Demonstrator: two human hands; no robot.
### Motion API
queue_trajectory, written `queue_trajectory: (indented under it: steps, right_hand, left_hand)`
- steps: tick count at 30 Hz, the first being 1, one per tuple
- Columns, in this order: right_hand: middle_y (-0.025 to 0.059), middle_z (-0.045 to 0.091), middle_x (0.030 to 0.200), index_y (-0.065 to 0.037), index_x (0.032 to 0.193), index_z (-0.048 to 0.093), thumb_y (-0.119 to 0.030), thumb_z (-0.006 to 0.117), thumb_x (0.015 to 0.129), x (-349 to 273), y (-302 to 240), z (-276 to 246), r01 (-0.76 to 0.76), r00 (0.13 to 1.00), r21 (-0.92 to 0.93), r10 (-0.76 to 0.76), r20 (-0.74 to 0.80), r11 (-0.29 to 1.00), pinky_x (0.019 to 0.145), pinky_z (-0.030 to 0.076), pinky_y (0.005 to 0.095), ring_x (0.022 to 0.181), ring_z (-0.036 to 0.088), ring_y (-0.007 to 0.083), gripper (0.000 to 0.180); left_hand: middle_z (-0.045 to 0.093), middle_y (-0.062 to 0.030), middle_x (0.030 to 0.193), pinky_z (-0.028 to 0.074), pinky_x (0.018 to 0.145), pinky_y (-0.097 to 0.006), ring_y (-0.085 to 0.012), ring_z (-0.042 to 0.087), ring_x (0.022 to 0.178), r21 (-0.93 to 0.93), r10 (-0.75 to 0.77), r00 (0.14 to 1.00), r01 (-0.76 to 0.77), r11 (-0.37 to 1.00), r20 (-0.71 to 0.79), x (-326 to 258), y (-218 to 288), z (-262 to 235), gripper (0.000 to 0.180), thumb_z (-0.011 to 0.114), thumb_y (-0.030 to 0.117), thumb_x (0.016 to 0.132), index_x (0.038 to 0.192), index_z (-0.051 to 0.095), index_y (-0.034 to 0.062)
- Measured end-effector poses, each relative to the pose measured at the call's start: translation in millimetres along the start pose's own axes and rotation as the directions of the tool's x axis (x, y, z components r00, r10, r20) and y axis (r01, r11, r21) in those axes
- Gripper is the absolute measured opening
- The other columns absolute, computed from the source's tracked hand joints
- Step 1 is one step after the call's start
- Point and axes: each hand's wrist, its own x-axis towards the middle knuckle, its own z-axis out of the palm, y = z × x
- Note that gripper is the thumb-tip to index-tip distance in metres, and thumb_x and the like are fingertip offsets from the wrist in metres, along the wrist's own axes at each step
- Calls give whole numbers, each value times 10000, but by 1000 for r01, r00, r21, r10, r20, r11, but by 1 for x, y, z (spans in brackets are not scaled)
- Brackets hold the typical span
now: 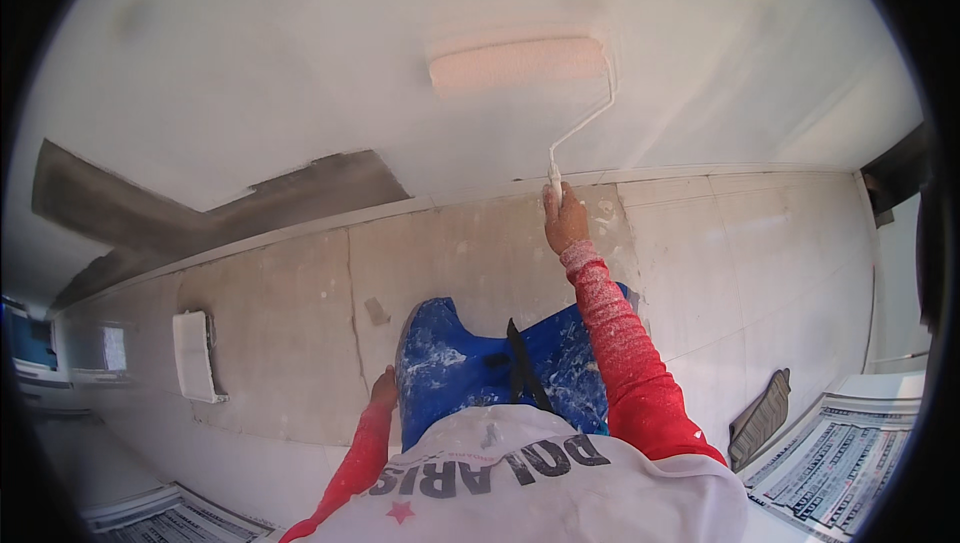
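Note:
My right hand (566, 219) is wrapped round the white handle of a paint roller (520, 63). Its bent wire frame runs up to a long, pale pinkish sleeve that lies against the white wall (330, 53). Left of the roller, a grey-brown unpainted patch (200, 218) shows on the wall. My left hand (383, 386) hangs low beside my paint-spattered blue trousers (440, 373), and its fingers do not show clearly. Both forearms are in red sleeves, the right one speckled with white.
A white tray-like object (195, 356) lies on the floor to the left. Brownish covering (300, 313) spreads along the wall's foot, beside pale tiles (740, 273). A dark flat piece (760, 418) and printed, stacked packs (835, 468) are at the lower right. A dark opening (895, 178) stands far right.

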Motion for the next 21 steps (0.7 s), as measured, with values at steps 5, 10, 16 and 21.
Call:
queue_trajectory:
  steps: [5,10,16,21]
  right_hand:
    - [329,677,1058,33,1273,578,-424,498,1032,-49,72,81,-198,964,-96,212,162,975,859,513,567,980,654,504,523]
    - [329,670,1095,25,1276,596,-439,514,1020,-77,114,112,-322,912,-52,324,252,945,901,500,568,1008,647,505,536]
    - [244,714,999,14,1275,609,-419,568,999,-68,95,122,-624,689,-35,571,446,781,596,568,478,738,724,379,515]
    - [164,707,896,3,1299,601,-420,587,994,-52,113,104,-647,656,-40,583,480,761,472,531,401,587,681,261,522]
  left_hand:
    - [676,-310,1107,513,926,-513,-449,651,1072,582,87,996,-49,812,-38,12,-128,-59,598,264,420,1081,1239,596,-52]
    - [678,-319,1093,484,952,-541,-483,644,1055,566,10,994,55,823,-110,-22,-132,-68,647,280,472,1062,1153,641,-57]
    - [670,-320,1134,468,961,-536,-492,627,1078,319,43,970,38,947,-241,-9,-135,-83,650,329,490,1049,1067,691,-49]
    - [618,-110,859,578,527,-426,-249,643,682,326,138,963,-57,944,-230,23,-120,-80,574,423,557,1017,1173,606,35]
